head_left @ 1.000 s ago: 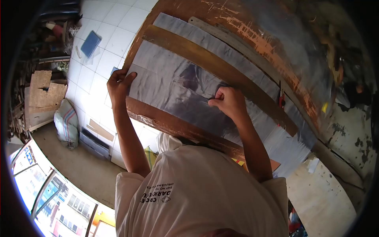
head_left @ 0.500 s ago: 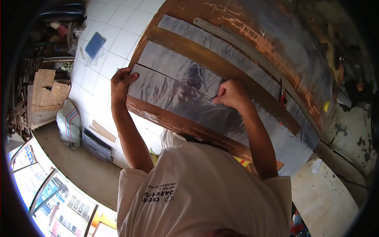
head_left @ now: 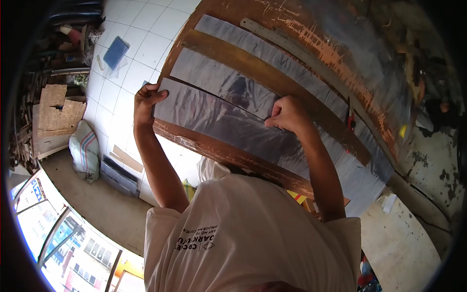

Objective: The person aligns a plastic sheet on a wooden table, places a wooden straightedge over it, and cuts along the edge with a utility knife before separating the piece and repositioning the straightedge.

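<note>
A shiny, translucent plastic sheet (head_left: 209, 114) lies across the brown wooden board, with a long slit dividing its near strip from the part behind. My left hand (head_left: 146, 103) is closed on the left end of this near strip, thumb on top. At the right end of the slit, my right hand (head_left: 288, 116) pinches the plastic between thumb and curled fingers; the exact spot is partly hidden. Behind the slit, a brown flat strip (head_left: 253, 68) lies lengthwise over the sheet. Farther back rests a long metal ruler (head_left: 292, 46).
A red-handled tool (head_left: 350, 121) lies right of my right hand. The worn wooden board (head_left: 170, 135) ends at the left above a white tiled floor (head_left: 141, 46), where a blue flat object (head_left: 116, 52) lies. Wood scraps (head_left: 61, 109) and a white sack (head_left: 83, 151) stand at left.
My left hand has shifted slightly left with the end of the near plastic strip. The slit looks wider towards its left side. My right hand keeps its pinch in nearly the same place.
</note>
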The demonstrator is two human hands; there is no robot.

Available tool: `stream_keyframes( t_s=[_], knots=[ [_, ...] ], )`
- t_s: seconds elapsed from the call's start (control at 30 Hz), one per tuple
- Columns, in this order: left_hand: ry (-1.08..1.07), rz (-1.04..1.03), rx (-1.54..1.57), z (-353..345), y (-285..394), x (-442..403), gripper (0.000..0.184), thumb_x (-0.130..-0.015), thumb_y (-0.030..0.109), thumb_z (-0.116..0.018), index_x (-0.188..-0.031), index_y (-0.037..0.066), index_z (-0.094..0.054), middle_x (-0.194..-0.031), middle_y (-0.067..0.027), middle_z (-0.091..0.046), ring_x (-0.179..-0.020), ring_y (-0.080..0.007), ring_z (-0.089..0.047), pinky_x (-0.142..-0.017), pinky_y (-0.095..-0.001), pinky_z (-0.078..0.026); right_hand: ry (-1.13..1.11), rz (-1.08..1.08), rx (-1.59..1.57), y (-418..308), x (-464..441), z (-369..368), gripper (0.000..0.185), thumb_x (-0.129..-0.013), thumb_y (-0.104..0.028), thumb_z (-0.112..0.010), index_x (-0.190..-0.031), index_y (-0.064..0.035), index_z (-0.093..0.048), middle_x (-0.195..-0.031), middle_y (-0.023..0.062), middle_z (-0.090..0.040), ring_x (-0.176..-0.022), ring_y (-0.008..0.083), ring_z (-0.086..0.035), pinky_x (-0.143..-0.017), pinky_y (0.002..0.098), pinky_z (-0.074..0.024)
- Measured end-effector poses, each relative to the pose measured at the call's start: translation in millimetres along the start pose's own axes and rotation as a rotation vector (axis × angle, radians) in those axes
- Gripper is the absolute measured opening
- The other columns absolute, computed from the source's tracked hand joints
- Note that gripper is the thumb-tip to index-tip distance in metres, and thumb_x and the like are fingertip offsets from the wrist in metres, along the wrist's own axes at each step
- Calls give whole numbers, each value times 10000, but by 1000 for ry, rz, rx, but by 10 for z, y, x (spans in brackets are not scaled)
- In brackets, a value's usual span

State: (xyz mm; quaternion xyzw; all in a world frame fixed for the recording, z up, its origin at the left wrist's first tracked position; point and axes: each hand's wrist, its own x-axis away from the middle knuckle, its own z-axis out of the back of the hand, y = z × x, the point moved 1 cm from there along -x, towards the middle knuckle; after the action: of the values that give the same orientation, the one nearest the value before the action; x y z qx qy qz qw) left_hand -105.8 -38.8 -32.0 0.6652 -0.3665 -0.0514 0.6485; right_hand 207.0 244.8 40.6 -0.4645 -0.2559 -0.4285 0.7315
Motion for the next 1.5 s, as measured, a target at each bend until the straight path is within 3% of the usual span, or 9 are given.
stream_keyframes(
  t_s=[0.13, 0.3, 0.43, 0.6, 0.7, 0.8, 0.9, 1.17, 1.5],
  knots=[
    [1, 41, 24, -5, 51, 14, 292, -716, -109, -785, -947, 36, -680, -809, -98, -730, -753, -176, -711, -793, -292, -556, 44, 45, 17, 39, -12, -43, 261, -622, -87, -922, -690, 1, -686, -657, 140, -706, -612, 209, -697, -606, 348, -535],
    [-17, 78, 56, 1, 47, -1, 303, -707, -110, -779, -944, 52, -682, -818, -100, -735, -756, -178, -715, -778, -300, -560, 219, 287, 91, 129, -19, -116, 272, -642, -78, -915, -673, 10, -659, -567, 96, -656, -471, 118, -604, -472, 297, -468],
    [-37, 46, 75, 63, 13, -13, 312, -706, -106, -776, -953, 62, -686, -793, -64, -713, -747, -160, -691, -800, -297, -546, 111, 187, 7, 103, -29, -33, 287, -641, -96, -919, -663, 5, -652, -579, 100, -661, -468, 122, -604, -471, 291, -465],
    [-61, 16, 10, 17, 81, 29, 348, -699, -122, -767, -997, 48, -706, -802, -34, -688, -776, -142, -663, -819, -284, -519, 31, 78, -77, 65, -40, -10, 388, -787, -267, -875, -634, -11, -628, -560, 106, -652, -493, 115, -637, -456, 275, -467],
    [-7, 22, -40, -209, 258, 188, 346, -752, -36, -765, -1092, 4, -712, -894, -51, -708, -824, -146, -660, -821, -280, -506, 97, 82, 15, 111, -100, -90, 435, -815, -379, -849, -614, -54, -642, -521, 82, -631, -463, 133, -618, -500, 315, -503],
    [-31, 87, -446, -277, 366, 304, 501, -880, 296, -700, -1207, -81, -662, -1049, -105, -716, -931, -192, -637, -872, -291, -465, 173, 45, 24, 123, -70, -147, 452, -786, -435, -859, -620, -67, -656, -508, 54, -628, -474, 137, -626, -545, 325, -517],
    [-31, 56, -595, -570, 719, 562, 532, -887, 335, -689, -1197, -95, -655, -1024, -114, -713, -966, -197, -626, -894, -298, -450, 249, 57, 121, 171, -97, -194, 473, -767, -485, -854, -613, -81, -663, -508, 22, -632, -491, 150, -638, -582, 333, -525],
    [30, -143, -877, -716, 947, 811, 303, -901, 215, -727, -1042, -50, -691, -774, -82, -681, -674, -137, -580, -661, -300, -482, 255, -20, 72, 106, -47, -203, 447, -746, -499, -853, -637, -95, -695, -562, 50, -658, -604, 227, -693, -618, 383, -535],
    [24, 63, -715, -517, 646, 487, 322, -888, 210, -745, -1030, -76, -701, -707, -21, -625, -603, -81, -506, -575, -269, -419, 310, -66, 44, 102, -9, -217, 427, -733, -512, -840, -640, -117, -708, -571, 22, -670, -620, 219, -700, -631, 376, -535]
  ],
)
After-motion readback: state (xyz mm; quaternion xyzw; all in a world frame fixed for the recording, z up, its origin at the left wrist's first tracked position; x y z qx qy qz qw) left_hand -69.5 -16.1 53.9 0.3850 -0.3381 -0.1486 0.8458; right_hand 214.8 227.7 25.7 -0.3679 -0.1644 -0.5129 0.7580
